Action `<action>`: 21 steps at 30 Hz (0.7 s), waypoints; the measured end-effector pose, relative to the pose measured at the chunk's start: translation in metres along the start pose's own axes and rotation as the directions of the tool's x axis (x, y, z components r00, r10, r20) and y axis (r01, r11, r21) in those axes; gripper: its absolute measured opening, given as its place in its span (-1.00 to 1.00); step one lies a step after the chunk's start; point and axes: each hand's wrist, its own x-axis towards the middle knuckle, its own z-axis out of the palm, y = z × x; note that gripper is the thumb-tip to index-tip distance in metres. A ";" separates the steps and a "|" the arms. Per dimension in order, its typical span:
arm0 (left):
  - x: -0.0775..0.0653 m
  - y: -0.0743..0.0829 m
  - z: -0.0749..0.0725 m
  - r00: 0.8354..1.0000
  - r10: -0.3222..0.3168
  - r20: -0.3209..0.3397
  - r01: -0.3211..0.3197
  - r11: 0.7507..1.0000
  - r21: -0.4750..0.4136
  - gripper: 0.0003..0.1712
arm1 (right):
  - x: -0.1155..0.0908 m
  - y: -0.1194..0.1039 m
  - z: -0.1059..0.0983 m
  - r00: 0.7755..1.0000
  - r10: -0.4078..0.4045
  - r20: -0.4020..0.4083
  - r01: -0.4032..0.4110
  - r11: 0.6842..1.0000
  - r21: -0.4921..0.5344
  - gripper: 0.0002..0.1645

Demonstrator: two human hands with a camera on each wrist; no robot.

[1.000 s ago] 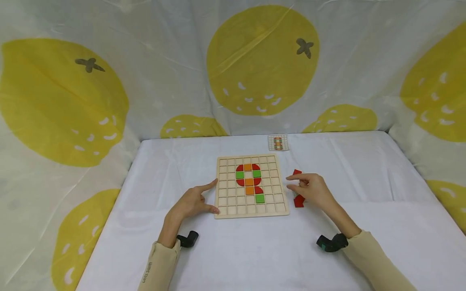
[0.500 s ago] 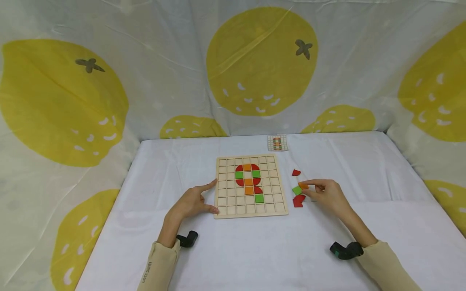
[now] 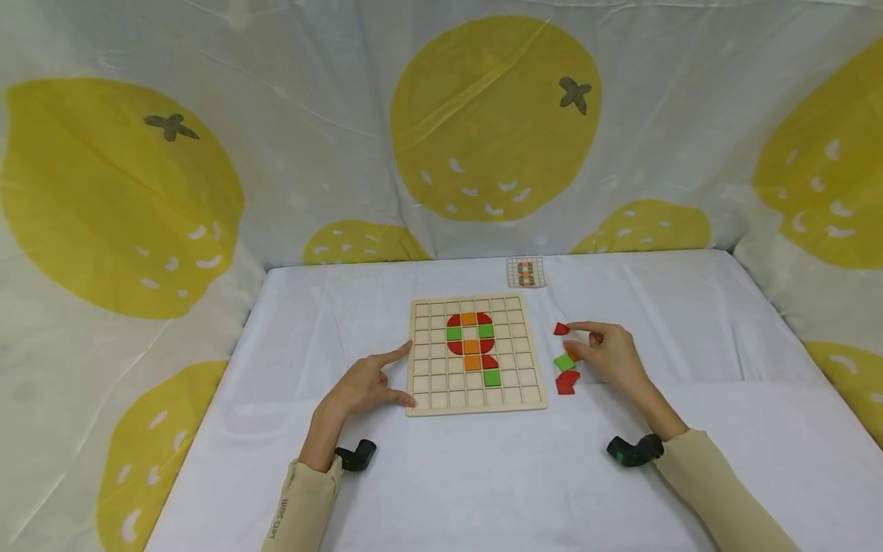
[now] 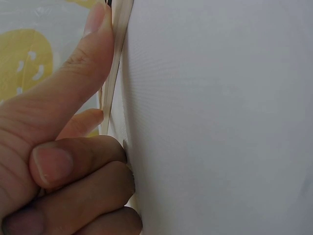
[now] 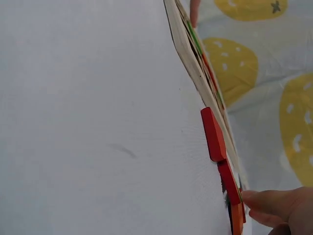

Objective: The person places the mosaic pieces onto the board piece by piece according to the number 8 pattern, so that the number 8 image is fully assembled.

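A wooden grid board point(image 3: 431, 383) lies on the table, with red, orange and green tiles set in its middle squares. My left hand point(image 3: 362, 385) touches the board's left edge, index finger and thumb spread along it; its other fingers curl under in the left wrist view. To the right of the board, my right hand point(image 3: 610, 354) reaches over loose tiles. Its index fingertip is at a red quarter-round tile point(image 3: 561, 330), and its thumb tip overlaps an orange tile point(image 3: 578, 356). Beside the thumb lies a green square tile point(image 3: 564, 363). Red tiles point(image 3: 567, 382) lie nearer me.
A small pattern card point(image 3: 526, 272) lies near the table's back edge, behind the board. White cloth covers the table point(image 3: 469, 483). A curtain point(image 3: 345, 138) printed with yellow fruit hangs behind it.
My right hand moves right from beside the board to the orange tile, then its index finger swings away from me to the far red tile. The left hand stays at the board's edge.
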 end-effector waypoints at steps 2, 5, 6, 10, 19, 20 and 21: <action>0.000 0.000 0.000 1.000 -0.001 0.000 0.001 1.000 -0.005 0.27 | 0.005 0.000 0.003 1.000 -0.002 -0.004 0.002 1.000 0.001 -0.57; 0.000 0.001 0.000 1.000 -0.001 -0.001 0.001 1.000 -0.008 0.26 | 0.009 -0.001 0.007 1.000 0.003 -0.013 -0.003 1.000 0.001 -0.56; 0.000 0.001 0.000 1.000 -0.003 -0.002 0.003 1.000 -0.010 0.26 | 0.010 -0.001 0.008 1.000 0.003 -0.016 -0.003 1.000 -0.002 -0.56; 0.000 0.000 0.001 1.000 -0.009 -0.003 0.009 1.000 -0.009 0.27 | 0.013 -0.003 0.011 1.000 0.012 -0.022 -0.012 1.000 -0.006 -0.55; 0.000 0.001 0.001 1.000 -0.009 -0.011 0.009 1.000 -0.005 0.27 | 0.019 -0.005 0.016 0.999 0.031 -0.023 -0.031 0.999 -0.039 -0.54; 0.000 0.001 0.001 1.000 -0.009 -0.012 0.009 1.000 -0.004 0.26 | 0.020 -0.005 0.017 0.999 0.029 -0.020 -0.029 0.999 -0.041 -0.54; 0.000 0.001 0.001 1.000 -0.012 -0.012 0.012 1.000 -0.001 0.26 | 0.020 -0.006 0.017 1.000 0.028 -0.012 -0.028 0.999 -0.039 -0.55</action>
